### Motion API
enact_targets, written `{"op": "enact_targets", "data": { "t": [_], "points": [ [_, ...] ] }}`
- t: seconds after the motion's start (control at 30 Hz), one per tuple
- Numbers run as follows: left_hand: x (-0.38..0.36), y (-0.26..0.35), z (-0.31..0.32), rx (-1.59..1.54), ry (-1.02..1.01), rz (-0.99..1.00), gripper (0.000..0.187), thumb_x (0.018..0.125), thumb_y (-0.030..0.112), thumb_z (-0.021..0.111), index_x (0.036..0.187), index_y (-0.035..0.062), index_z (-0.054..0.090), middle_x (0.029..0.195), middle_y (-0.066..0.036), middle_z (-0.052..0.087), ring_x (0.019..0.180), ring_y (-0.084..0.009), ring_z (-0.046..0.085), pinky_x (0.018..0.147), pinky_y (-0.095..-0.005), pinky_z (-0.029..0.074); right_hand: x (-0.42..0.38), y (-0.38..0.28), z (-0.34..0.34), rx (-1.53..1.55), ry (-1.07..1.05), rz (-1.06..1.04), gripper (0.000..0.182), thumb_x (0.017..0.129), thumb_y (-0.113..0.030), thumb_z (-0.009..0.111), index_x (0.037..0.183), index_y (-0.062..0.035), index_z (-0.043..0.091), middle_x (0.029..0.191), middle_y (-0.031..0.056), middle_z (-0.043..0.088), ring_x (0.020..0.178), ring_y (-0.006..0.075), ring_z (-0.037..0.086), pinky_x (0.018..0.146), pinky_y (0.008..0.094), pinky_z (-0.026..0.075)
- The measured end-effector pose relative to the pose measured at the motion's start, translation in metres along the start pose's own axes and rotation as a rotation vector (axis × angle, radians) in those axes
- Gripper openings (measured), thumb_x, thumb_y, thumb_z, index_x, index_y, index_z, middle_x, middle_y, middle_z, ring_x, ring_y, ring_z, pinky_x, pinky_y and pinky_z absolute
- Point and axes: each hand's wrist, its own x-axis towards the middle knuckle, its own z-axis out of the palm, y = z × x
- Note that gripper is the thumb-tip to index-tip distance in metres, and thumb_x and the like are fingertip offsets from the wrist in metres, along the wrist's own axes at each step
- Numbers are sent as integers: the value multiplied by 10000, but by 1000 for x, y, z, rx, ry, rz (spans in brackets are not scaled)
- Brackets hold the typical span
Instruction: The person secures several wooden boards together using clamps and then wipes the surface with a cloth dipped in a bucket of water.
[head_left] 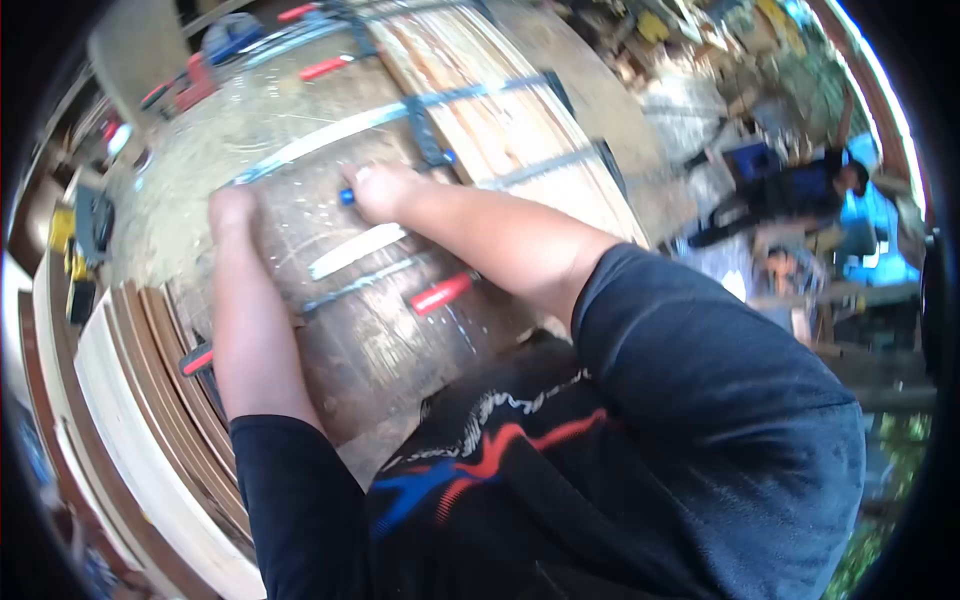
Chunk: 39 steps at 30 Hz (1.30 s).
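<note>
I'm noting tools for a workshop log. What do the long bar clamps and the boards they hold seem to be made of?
The bar clamps look like steel: thin, grey-blue bars with a dull shine, their handles glossy red, probably plastic. The boards look like bare, pale wood, with streaky grain and no sheen. The right hand grips a blue handle, likely plastic too.

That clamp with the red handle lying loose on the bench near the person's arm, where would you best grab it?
Probably by the red handle itself: it is the thick rounded end of the clamp, pointing toward the person. Come from above, fingers wrapping across it, since the clamp lies flat on the workbench and its thin steel bar gives little to hold.
</note>
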Motion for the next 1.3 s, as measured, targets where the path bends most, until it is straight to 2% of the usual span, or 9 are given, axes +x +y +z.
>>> {"op": "enact_targets", "data": {
  "t": [0.13, 0.23, 0.33, 0.43, 0.57, 0.73, 0.83, 1.03, 1.3],
  "points": [
    [-19, 26, 24, 177, 816, 384, 576, 902, 447, 691, 1233, -25, 662, 1144, -273, 699, 1122, -411, 661, 989, -426, 498, -92, 46, -32, 320, 393, -119, 344, 926, -249, 628, 1236, -101, 648, 1096, 199, 705, 1015, 386, 685, 907, 471, 540],
    [-55, 73, 18, -3, 122, 876, 541, 874, 455, 744, 1140, -14, 706, 1051, -197, 734, 997, -337, 701, 910, -380, 521, -191, 131, -83, 473, 378, 311, 349, 922, -347, 700, 1184, -116, 708, 1121, 170, 723, 1057, 317, 694, 932, 410, 532],
    [-57, 85, 54, 145, -677, 785, 474, 852, 464, 775, 993, 13, 738, 891, -110, 724, 858, -217, 687, 825, -329, 523, -284, 270, -64, 222, 575, 551, 459, 897, -417, 717, 1211, -83, 709, 1116, 130, 750, 1047, 252, 717, 937, 353, 537],
    [-61, 99, 80, 567, -838, 707, 432, 850, 458, 785, 843, 33, 711, 759, -51, 667, 729, -146, 632, 729, -310, 520, -360, 338, -29, 221, 490, 676, 558, 867, -463, 744, 1263, -75, 682, 1164, 184, 725, 1122, 291, 691, 947, 384, 542],
    [-91, 120, 95, 733, -739, 363, 515, 819, 532, 782, 771, 36, 655, 659, -65, 612, 610, -169, 601, 634, -319, 509, -382, 335, 6, 653, 338, 774, 549, 896, -464, 726, 1288, -84, 669, 1099, 168, 732, 1041, 238, 704, 879, 346, 552],
    [-142, 135, 92, 971, -274, 674, 479, 860, 480, 738, 1011, 27, 706, 1029, -210, 733, 1021, -398, 689, 890, -456, 530, -376, 334, 13, 924, 299, 718, 571, 900, -487, 711, 1265, -49, 674, 1128, 162, 730, 1024, 225, 703, 859, 341, 546],
    [-187, 157, 102, 608, 118, 953, 359, 921, 376, 697, 1092, 61, 722, 1084, -201, 729, 1051, -380, 688, 936, -430, 527, -374, 361, 11, 856, 216, 565, 508, 923, -413, 721, 1253, -31, 672, 1081, 129, 734, 985, 184, 686, 846, 309, 526],
    [-385, 198, 159, 124, -74, 843, 312, 957, 256, 661, 1218, 96, 718, 1202, -201, 704, 1174, -310, 664, 1020, -386, 496, -355, 384, -1, 818, 118, 528, 660, 803, -552, 791, 1148, 5, 711, 1076, 158, 736, 957, 240, 704, 832, 356, 554],
    [-405, 203, 217, -126, 129, 783, 385, 981, 290, 608, 1248, 18, 657, 1317, -262, 602, 1290, -385, 539, 1112, -446, 392, -357, 384, -2, 894, 123, 512, 605, 796, -497, 813, 1112, 9, 713, 1002, 144, 745, 889, 218, 707, 796, 347, 556]
  ]
}}
